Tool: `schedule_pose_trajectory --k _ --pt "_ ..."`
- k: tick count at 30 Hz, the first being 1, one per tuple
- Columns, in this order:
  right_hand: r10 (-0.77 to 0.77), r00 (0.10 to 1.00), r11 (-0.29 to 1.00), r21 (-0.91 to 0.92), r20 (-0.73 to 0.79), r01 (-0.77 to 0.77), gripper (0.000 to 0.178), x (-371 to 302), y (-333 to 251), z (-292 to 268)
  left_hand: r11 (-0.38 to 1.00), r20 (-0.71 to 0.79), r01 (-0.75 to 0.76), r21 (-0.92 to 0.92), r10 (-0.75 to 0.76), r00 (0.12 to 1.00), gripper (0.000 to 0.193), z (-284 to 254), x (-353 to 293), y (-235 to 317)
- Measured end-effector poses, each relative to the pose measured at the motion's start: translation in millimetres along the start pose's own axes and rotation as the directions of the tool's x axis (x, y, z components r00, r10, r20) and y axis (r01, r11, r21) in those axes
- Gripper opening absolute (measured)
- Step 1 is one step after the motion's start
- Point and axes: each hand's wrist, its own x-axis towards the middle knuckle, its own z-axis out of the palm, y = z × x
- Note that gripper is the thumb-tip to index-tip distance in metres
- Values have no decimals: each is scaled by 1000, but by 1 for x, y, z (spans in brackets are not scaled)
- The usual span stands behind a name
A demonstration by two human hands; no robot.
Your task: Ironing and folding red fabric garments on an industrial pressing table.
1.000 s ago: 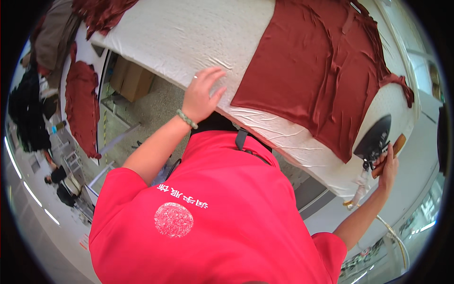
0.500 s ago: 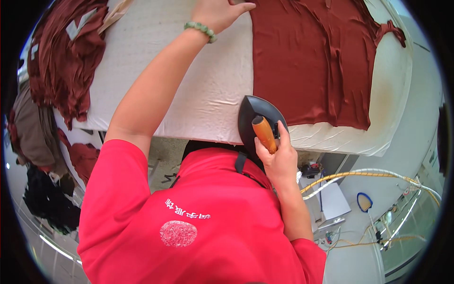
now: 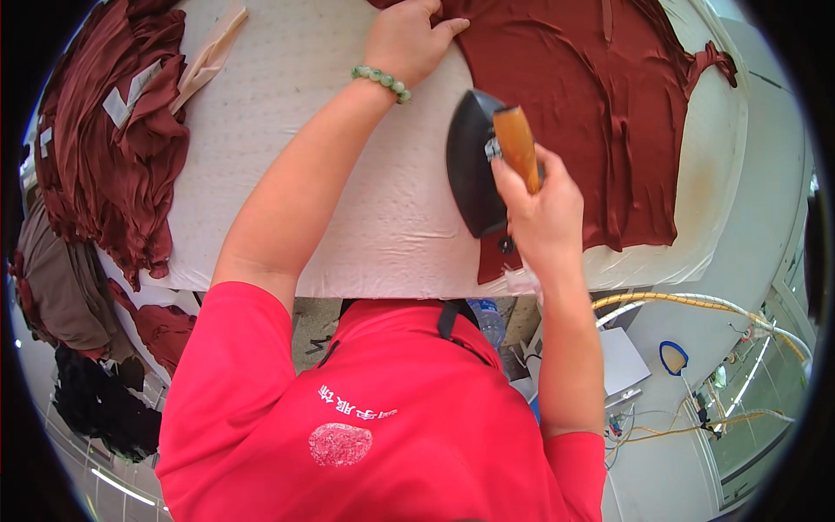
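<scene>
My right hand (image 3: pixel 550 204) is closed around the wooden handle of a black iron (image 3: pixel 470 165). The iron rests along the left edge of a dark red garment (image 3: pixel 574 113) spread on a white padded table (image 3: pixel 348 209). At the top of the view, my left hand (image 3: pixel 405 42) lies at the garment's upper left edge, its thumb stretched apart from the other fingers. Those fingertips run partly out of the picture. Light creases show in the garment's cloth, and a knotted strip of it (image 3: pixel 715 63) sticks out on the right.
A pile of dark red clothes (image 3: pixel 113 148) covers the table's left end, with a pale strip (image 3: pixel 207 61) beside it. Brown and black clothes (image 3: pixel 96 400) hang below there. Yellow and white hoses (image 3: pixel 696 300) curve past on the right. A plastic bottle (image 3: pixel 490 320) stands under the table edge.
The iron has moved up from the table's front edge onto the garment's left edge, its tip now pointing away. My left hand has shifted slightly right and down in view.
</scene>
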Motion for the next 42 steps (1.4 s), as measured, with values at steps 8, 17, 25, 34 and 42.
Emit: schedule_pose_trajectory --k 8,17,25,34,42 --pt "163 972 983 53 171 -174 58 66 -75 -13 987 -17 -3 -161 0 1000 42 2 3 -3" --pt "127 984 991 22 128 -131 63 0 -13 -40 911 53 123 -394 -111 992 43 -6 -3 3" --pt "-38 999 986 -159 11 40 63 3 15 -56 939 -70 22 -344 -48 996 44 -4 -7 0" --pt "-107 991 967 -242 -80 84 57 104 -49 -48 914 -89 -18 -404 -20 996 44 -1 -5 -4" --pt "-85 872 681 -611 482 404 36 20 -21 -66 911 -140 -7 -411 -56 989 45 2 -7 -2"
